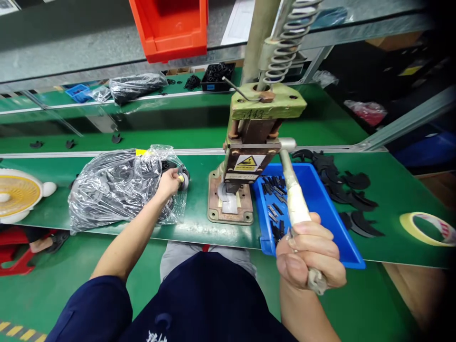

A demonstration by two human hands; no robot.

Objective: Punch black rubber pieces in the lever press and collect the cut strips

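Note:
My right hand (309, 254) is closed round the taped lever (294, 194) of a hand press (245, 156) standing on the green bench (199, 223). A pale part lies on the press base (231, 205) under the ram. My left hand (170, 182) reaches to the mouth of a clear plastic bag (117, 187) full of black parts and pinches a black curved part (184, 176) there. A blue tray (317, 213) with small black and metal pieces sits right of the press, under the lever.
Black crescent-shaped parts (342, 183) lie spread right of the tray, with a roll of yellow tape (427, 228) further right. A small fan (19, 194) stands at the left edge. An orange bin (171, 28) hangs above. Behind runs a second green bench with bags and boxes.

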